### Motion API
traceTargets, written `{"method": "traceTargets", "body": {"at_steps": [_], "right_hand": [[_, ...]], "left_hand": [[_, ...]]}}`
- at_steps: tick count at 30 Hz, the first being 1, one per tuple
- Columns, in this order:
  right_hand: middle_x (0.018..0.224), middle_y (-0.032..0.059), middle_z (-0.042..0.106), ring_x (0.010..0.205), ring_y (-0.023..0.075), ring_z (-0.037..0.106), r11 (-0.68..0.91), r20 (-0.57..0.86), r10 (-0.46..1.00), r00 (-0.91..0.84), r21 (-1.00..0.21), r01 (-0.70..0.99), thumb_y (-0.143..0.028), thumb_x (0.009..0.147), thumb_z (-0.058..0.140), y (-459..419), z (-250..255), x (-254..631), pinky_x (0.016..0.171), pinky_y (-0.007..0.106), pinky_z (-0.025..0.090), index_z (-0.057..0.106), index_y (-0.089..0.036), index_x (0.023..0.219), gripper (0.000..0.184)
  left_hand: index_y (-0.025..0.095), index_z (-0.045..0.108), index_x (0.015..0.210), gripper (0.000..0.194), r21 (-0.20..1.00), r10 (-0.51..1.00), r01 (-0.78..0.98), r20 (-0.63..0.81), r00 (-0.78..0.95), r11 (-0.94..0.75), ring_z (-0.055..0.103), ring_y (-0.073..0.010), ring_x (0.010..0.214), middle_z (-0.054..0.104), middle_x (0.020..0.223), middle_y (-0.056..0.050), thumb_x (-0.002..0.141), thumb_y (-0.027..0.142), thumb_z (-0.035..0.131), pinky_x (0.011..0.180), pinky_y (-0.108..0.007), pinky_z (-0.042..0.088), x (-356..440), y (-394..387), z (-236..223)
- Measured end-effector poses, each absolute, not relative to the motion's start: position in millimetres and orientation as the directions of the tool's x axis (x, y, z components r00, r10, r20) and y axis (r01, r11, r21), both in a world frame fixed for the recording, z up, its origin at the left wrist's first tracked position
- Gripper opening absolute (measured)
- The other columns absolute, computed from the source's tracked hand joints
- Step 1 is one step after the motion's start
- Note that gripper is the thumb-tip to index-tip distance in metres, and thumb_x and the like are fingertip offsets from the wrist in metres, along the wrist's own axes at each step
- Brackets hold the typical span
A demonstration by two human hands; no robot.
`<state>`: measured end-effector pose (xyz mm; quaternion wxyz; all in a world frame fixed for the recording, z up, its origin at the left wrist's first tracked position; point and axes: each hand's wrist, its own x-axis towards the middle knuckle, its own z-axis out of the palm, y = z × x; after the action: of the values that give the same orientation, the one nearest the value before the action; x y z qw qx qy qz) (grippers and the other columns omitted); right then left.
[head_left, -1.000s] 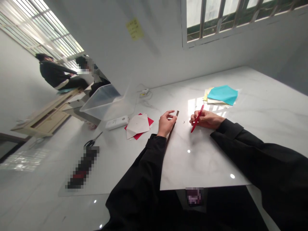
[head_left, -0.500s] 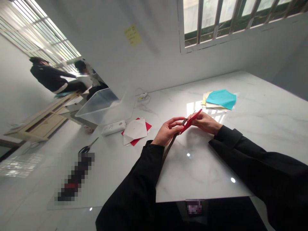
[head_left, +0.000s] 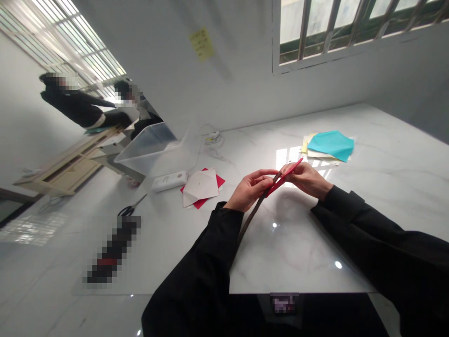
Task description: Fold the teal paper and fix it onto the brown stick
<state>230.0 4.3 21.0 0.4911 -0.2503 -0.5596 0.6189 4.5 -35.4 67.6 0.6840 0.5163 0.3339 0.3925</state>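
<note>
My left hand (head_left: 250, 191) is raised off the white marble table (head_left: 386, 159) and pinches the upper end of a long dark ruler (head_left: 258, 206), which slants down towards my left sleeve. My right hand (head_left: 308, 178) is closed round a red pen (head_left: 285, 176), and the pen crosses the ruler's top end. The two hands meet just above the table's middle.
A folded white sheet on red paper (head_left: 201, 186) lies left of my hands, beside a white box (head_left: 170, 180) and a clear plastic bin (head_left: 154, 147). Scissors (head_left: 131, 208) lie further left. A teal and yellow paper stack (head_left: 329, 146) sits at the back right. Two people sit far left.
Both hands have lifted off the table and come together; the ruler has been raised from the surface and the red pen now lies across its top end.
</note>
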Motion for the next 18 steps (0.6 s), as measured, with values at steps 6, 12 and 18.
{"method": "traceTargets", "body": {"at_steps": [6, 12, 18], "right_hand": [[0.088, 0.0039, 0.079, 0.086, 0.0223, 0.074, 0.115, 0.233, 0.890, -0.392, -0.946, -0.302, -0.041, 0.072, 0.097, 2.2, 22.6, 230.4, 0.084, 0.037, 0.059, 0.084, -0.025, 0.083, 0.023], [0.086, 0.0031, 0.078, 0.083, 0.0199, 0.072, 0.134, 0.253, 0.891, -0.377, -0.940, -0.312, -0.036, 0.072, 0.098, 1.6, 24.1, 229.3, 0.081, 0.035, 0.060, 0.084, -0.026, 0.081, 0.020], [0.087, 0.0038, 0.077, 0.080, 0.0188, 0.071, 0.167, 0.288, 0.875, -0.388, -0.934, -0.317, -0.031, 0.071, 0.098, 0.5, 28.8, 230.6, 0.074, 0.032, 0.059, 0.083, -0.024, 0.078, 0.018]], "left_hand": [[0.019, 0.078, 0.117, 0.051, 0.967, 0.887, -0.209, -0.038, 0.460, 0.149, 0.056, -0.0095, 0.070, 0.072, 0.089, -0.003, 0.075, 0.043, 0.093, 0.065, -0.024, 0.043, 4.8, -35.0, 66.8], [0.020, 0.078, 0.115, 0.049, 0.969, 0.877, -0.218, 0.000, 0.480, 0.119, 0.058, -0.0098, 0.071, 0.069, 0.090, -0.002, 0.074, 0.041, 0.094, 0.063, -0.024, 0.045, 4.1, -36.9, 70.0], [0.020, 0.077, 0.115, 0.046, 0.984, 0.872, -0.168, 0.032, 0.488, 0.059, 0.060, -0.0103, 0.071, 0.069, 0.091, -0.003, 0.077, 0.040, 0.092, 0.063, -0.024, 0.045, 3.9, -37.1, 68.6]]}}
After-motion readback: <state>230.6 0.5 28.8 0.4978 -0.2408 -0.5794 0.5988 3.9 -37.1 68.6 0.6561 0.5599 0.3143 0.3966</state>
